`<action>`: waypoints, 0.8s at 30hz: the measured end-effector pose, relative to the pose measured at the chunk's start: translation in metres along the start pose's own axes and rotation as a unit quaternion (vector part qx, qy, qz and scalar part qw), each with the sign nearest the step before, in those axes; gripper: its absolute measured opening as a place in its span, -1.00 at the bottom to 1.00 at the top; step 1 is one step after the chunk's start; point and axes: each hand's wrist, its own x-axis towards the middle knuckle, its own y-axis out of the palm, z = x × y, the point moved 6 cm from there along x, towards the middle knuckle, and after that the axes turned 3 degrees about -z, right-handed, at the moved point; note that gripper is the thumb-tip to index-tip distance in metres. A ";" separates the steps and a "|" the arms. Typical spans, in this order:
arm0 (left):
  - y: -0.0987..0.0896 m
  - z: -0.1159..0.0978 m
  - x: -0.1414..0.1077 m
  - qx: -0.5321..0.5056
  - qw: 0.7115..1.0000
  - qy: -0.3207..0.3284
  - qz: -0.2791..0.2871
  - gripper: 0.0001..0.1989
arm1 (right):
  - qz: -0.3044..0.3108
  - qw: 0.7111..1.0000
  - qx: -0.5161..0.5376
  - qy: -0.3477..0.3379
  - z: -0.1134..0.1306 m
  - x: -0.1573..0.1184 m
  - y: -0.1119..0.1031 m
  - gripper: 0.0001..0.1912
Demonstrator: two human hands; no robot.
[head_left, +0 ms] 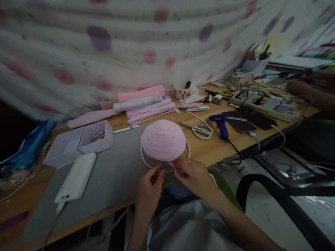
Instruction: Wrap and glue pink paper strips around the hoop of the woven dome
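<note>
A pale pink dome [163, 139], wound in spiral rows of fuzzy chenille stem, sits near the table's front edge. A loose pink chenille stem [143, 158] curves around its base, apart from the dome at the front left. My right hand [195, 176], with a ring on one finger, pinches this stem at the dome's front edge. Just left of it, my left hand [151, 184] has thumb and forefinger closed together below the dome. Whatever lies between those left fingertips is too small to make out.
Scissors [200, 130] and a blue glue gun [221, 125] lie to the right, near two phones [238, 122]. Bundles of chenille stems [149, 109] lie behind. On the left are a bead box [106, 138] and a white power bank [76, 177]. Another person's hand [298, 87] is far right.
</note>
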 end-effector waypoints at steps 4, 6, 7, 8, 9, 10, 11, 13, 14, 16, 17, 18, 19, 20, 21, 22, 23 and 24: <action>0.015 0.001 -0.002 -0.070 0.998 -0.002 -0.004 -0.52 | -0.011 1.000 0.004 0.007 0.003 -0.004 0.000 -0.72; 0.020 0.000 -0.002 -0.091 0.996 0.008 -0.009 -0.51 | -0.014 1.000 0.008 0.013 0.004 -0.005 0.000 -0.71; 0.022 0.000 -0.001 -0.099 0.995 0.009 -0.008 -0.49 | -0.015 1.000 0.011 0.015 0.004 -0.006 0.000 -0.71; 0.023 0.000 -0.001 -0.106 0.994 0.008 -0.005 -0.48 | -0.017 1.000 0.013 0.018 0.004 -0.006 -0.001 -0.71; 0.024 0.001 0.000 -0.114 0.993 0.005 -0.003 -0.46 | -0.018 1.000 0.015 0.018 0.004 -0.006 -0.001 -0.71; 0.026 0.001 0.001 -0.123 0.992 0.000 0.000 -0.44 | -0.019 0.999 0.020 0.018 0.004 -0.006 -0.001 -0.72; 0.027 0.001 0.001 -0.131 0.991 -0.005 0.004 -0.42 | -0.020 0.999 0.028 0.017 0.003 -0.006 -0.001 -0.74; 0.030 0.001 0.002 -0.142 0.990 -0.009 0.014 -0.44 | -0.028 0.998 0.052 0.017 0.002 -0.005 -0.003 -0.80; 0.031 0.001 0.003 -0.142 0.990 -0.006 0.017 -0.46 | -0.034 0.997 0.064 0.017 0.001 -0.004 -0.005 -0.84; 0.033 -0.002 0.004 -0.128 0.992 0.013 0.009 -0.55 | -0.050 0.995 0.078 0.025 -0.002 -0.004 -0.009 -0.87; 0.033 -0.003 0.004 -0.118 0.993 0.026 -0.001 -0.60 | -0.057 0.995 0.076 0.032 -0.003 -0.004 -0.011 -0.87; 0.033 -0.005 0.004 -0.108 0.993 0.038 -0.009 -0.64 | -0.063 0.995 0.073 0.042 -0.005 -0.005 -0.013 -0.87; 0.034 -0.006 0.004 -0.099 0.994 0.046 -0.012 -0.67 | -0.066 0.994 0.069 0.051 -0.007 -0.005 -0.015 -0.87; 0.035 -0.006 0.004 -0.093 0.994 0.049 -0.007 -0.68 | -0.070 0.994 0.066 0.058 -0.009 -0.006 -0.017 -0.87; 0.037 -0.006 0.004 -0.093 0.995 0.047 -0.001 -0.69 | -0.073 0.993 0.065 0.062 -0.010 -0.006 -0.018 -0.87; 0.039 -0.005 0.004 -0.099 0.994 0.041 0.006 -0.68 | -0.074 0.993 0.068 0.062 -0.011 -0.007 -0.019 -0.87; 0.041 -0.005 0.004 -0.109 0.993 0.035 0.010 -0.67 | -0.074 0.993 0.072 0.060 -0.012 -0.007 -0.019 -0.86; 0.042 -0.004 0.004 -0.121 0.992 0.029 0.011 -0.67 | -0.074 0.993 0.074 0.056 -0.013 -0.007 -0.020 -0.84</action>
